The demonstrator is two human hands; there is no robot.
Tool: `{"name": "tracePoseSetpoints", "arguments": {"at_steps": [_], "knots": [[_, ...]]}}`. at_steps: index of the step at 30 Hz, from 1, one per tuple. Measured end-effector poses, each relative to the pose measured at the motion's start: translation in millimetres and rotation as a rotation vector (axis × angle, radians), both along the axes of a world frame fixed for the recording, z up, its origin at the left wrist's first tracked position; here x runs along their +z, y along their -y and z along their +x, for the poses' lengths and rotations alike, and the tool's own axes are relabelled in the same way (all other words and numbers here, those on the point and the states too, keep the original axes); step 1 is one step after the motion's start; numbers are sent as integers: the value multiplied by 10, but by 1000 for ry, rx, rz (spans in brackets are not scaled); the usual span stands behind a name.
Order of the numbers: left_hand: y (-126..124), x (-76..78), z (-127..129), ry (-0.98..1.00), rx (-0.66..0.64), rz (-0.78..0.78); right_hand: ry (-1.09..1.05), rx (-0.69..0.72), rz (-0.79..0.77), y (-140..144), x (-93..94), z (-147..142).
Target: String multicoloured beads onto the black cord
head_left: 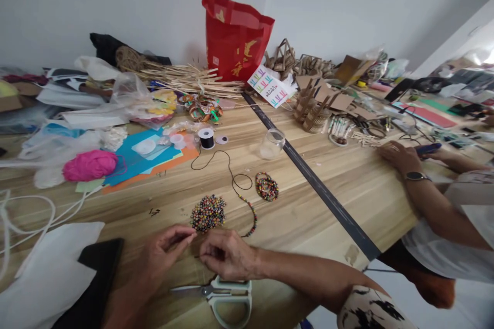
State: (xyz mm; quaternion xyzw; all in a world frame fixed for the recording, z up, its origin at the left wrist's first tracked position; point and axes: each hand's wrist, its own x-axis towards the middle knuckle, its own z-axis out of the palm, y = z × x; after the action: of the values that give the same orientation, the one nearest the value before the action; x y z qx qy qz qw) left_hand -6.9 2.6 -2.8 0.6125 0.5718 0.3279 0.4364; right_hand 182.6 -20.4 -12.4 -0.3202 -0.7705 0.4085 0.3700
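A small heap of multicoloured beads point(208, 213) lies on the wooden table. At its lower left edge is my left hand point(166, 248), its thumb and fingertips pinched together; anything between them is too small to make out. My right hand point(228, 254) is curled closed just below the heap, its fingertips facing my left hand. A strand of beads on black cord point(253, 213) curves down behind my right hand, where its end is hidden. Coiled bead strings point(266, 186) rest to the right of the strand. Below my right hand lie scissors point(227, 293) with pale handles, blades pointing left.
Beyond the beads stand a spool of black cord point(206, 139) and a clear jar point(275, 140). Pink yarn point(90, 165) and coloured paper point(127, 151) lie left. A red bag point(237, 36) stands at the back. Another person's hand point(399, 157) is at the right.
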Motion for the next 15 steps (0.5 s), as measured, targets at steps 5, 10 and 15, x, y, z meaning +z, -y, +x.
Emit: {"name": "tracePoseSetpoints", "arguments": {"at_steps": [5,10,15], "knots": [[18,-71,-17,67,20,-83,-174,-109,-248,-1,-18,-43],[20,-146,-31,111,-43,-100,-244,-130,-384,-8,-97,-104],[30,-183,-37,109,-99,-93,-246,-133,-458,-19,-114,-119]]}}
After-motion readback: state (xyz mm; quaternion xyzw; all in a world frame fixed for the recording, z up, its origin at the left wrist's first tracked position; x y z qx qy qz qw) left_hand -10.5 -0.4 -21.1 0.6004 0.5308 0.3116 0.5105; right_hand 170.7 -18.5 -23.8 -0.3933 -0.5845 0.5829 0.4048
